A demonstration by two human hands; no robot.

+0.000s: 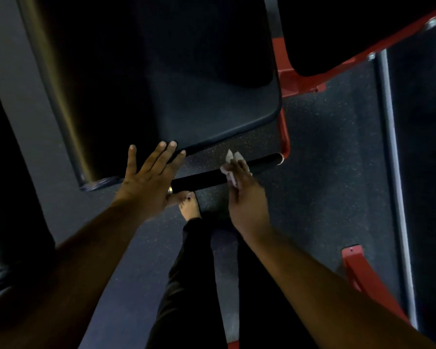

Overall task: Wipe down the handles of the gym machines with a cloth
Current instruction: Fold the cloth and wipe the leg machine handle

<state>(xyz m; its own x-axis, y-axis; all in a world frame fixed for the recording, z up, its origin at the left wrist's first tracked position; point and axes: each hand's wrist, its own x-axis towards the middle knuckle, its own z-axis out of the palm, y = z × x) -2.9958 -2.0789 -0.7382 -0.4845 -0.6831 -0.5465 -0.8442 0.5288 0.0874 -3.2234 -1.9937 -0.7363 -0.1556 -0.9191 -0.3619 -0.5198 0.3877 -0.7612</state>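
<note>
Head view looks down on a black foam-covered handle bar (207, 176) that runs slantwise in front of a dark padded seat (212, 104). The right hand (244, 195) pinches a small white cloth (229, 170) in curled fingers and holds it against the bar, nearer its right end. The left hand (146, 182) is spread flat, fingers straight, over the bar's left end, its fingertips at the seat's edge. A bare foot (190, 206) stands on the speckled floor (325, 157) below, beside the red frame (285, 137).
</note>
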